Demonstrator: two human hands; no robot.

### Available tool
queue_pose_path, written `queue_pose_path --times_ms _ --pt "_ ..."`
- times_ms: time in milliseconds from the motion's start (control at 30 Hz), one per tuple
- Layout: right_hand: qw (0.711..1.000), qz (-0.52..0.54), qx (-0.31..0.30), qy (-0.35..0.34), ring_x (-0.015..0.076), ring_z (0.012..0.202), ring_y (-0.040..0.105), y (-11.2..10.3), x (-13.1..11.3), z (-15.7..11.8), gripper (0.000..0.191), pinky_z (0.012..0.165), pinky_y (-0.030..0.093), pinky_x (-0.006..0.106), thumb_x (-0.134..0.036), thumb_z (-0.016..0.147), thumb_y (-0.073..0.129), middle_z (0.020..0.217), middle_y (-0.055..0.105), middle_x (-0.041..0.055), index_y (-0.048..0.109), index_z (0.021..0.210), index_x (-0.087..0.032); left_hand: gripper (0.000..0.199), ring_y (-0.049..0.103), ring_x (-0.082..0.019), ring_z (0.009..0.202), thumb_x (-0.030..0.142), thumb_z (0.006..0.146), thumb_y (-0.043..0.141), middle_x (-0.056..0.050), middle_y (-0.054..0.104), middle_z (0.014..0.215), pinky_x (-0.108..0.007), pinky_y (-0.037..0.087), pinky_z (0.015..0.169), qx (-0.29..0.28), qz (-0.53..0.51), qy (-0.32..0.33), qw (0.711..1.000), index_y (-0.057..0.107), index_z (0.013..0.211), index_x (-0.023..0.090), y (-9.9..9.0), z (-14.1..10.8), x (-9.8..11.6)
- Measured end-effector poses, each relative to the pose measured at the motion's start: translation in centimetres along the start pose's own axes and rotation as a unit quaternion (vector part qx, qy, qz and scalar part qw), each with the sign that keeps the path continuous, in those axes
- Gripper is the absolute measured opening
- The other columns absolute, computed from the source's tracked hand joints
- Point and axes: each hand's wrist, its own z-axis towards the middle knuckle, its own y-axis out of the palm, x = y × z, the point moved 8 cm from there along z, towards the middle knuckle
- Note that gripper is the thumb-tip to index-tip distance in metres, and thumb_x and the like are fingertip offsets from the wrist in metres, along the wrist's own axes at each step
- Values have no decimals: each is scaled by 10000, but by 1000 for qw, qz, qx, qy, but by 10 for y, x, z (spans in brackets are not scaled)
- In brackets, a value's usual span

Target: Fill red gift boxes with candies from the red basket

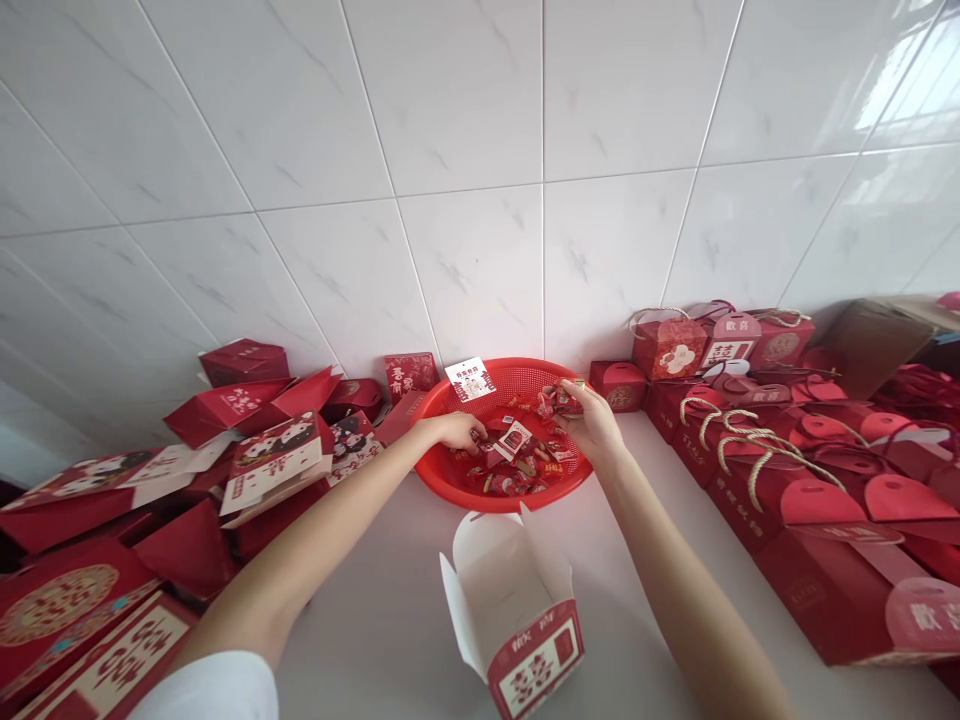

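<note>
A red plastic basket holds several wrapped candies in red and printed wrappers. Over its left side, my left hand reaches down with fingers curled among the candies; what they grip is partly hidden. Above the basket's right side, my right hand is closed on some wrapped candies, thumb against fingers. Nearer to me stands a gift box, white inside, with its top flaps up and a red printed front. Neither hand touches the box.
Unclosed red gift boxes lie piled at the left. Closed red boxes with rope handles stand in rows on the right. A small white printed card leans at the basket's back rim, near the tiled wall.
</note>
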Motion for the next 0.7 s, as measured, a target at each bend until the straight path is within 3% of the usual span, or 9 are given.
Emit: queue_pose_path --times_ms 133,267,533,700 --pt "999 29 25 -13 149 647 678 -7 -2 4 157 602 580 260 -210 721 803 683 733 2 647 707 -202 355 667 -178 827 370 816 638 -42 760 1068 -207 459 665 3 -14 14 1000 757 1121 233 0 2 0" --pt "998 45 32 -10 151 647 682 -7 -1 4 133 598 576 256 -159 723 778 676 733 8 652 697 -193 258 656 -181 810 395 822 640 -35 768 940 -216 443 658 7 -27 24 999 782 929 208 2 5 2" --pt "998 49 28 -9 150 628 670 -4 -1 1 125 578 565 252 -151 698 784 682 740 24 664 683 -181 243 591 -173 657 414 762 690 -18 697 717 -256 404 590 36 -42 19 998 675 666 191 -2 4 4" --pt "998 52 27 -3 143 628 664 -5 2 4 79 585 573 247 -151 713 760 713 751 39 684 713 -174 253 572 -170 621 373 755 689 -7 644 660 -261 387 562 58 -32 30 997 584 612 193 -6 6 9"
